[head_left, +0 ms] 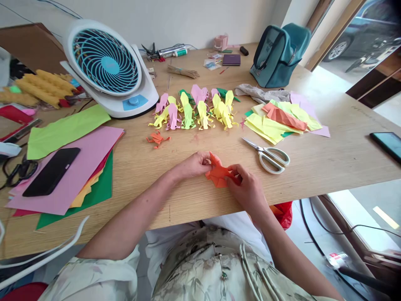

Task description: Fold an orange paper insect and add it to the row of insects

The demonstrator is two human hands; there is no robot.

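Note:
Between my two hands is a partly folded piece of orange paper (218,174), held just above the wooden table near its front edge. My left hand (198,164) pinches its upper left side, beside a pointed flap that sticks up. At the right side, my right hand (247,184) grips the paper between thumb and fingers. A small finished-looking orange origami figure (157,139) lies on the table beyond my left hand. Behind it stand several folded paper figures (188,115) in yellow, pink and green. Scissors (269,154) with white handles lie to the right of my hands.
A white fan (108,62) stands at the back left. Coloured paper sheets (90,146) with a black phone (52,172) lie at left. Loose folded papers (266,127), a grey cloth (263,93) and a teal bag (278,58) are at right. Another phone (388,144) lies far right.

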